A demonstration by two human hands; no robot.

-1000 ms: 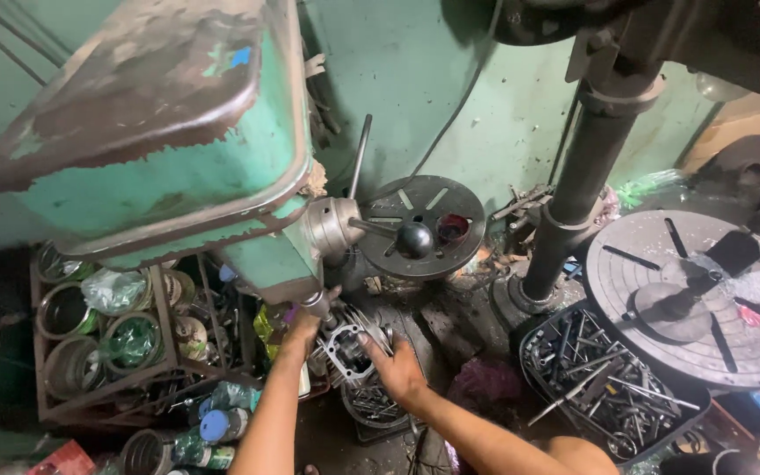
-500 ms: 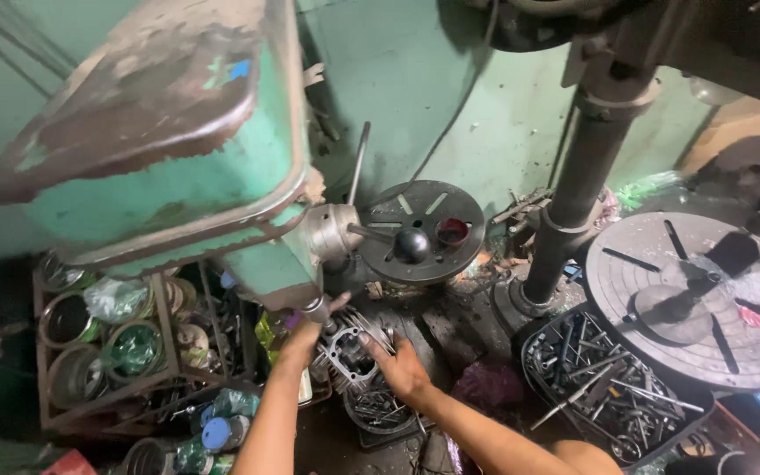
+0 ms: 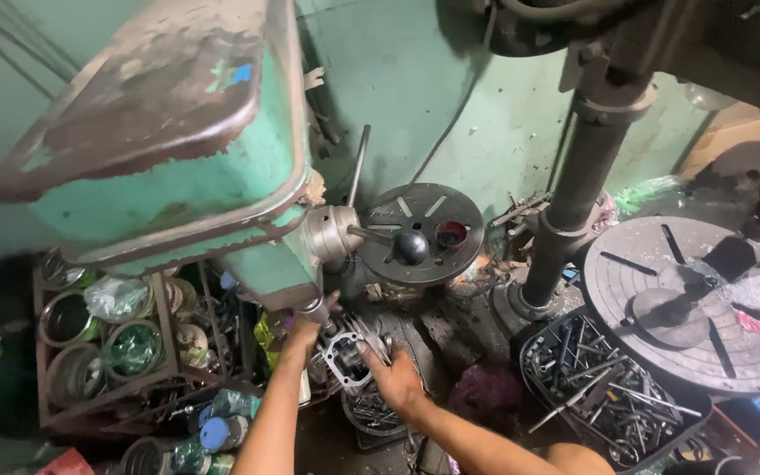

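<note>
Left hand (image 3: pixel 303 332) reaches up, fingers closed around the chuck (image 3: pixel 317 310) under the green drill head (image 3: pixel 178 158). Right hand (image 3: pixel 395 380) grips the metal casting (image 3: pixel 347 354), just beside the left.

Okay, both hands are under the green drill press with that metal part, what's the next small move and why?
Probably nudge the metal part until it sits square under the chuck. The left hand is up at the chuck and the right hand rests on the part's edge, so neither hand is on the feed handle. The part looks tilted, though clutter hides how it is seated.
</note>
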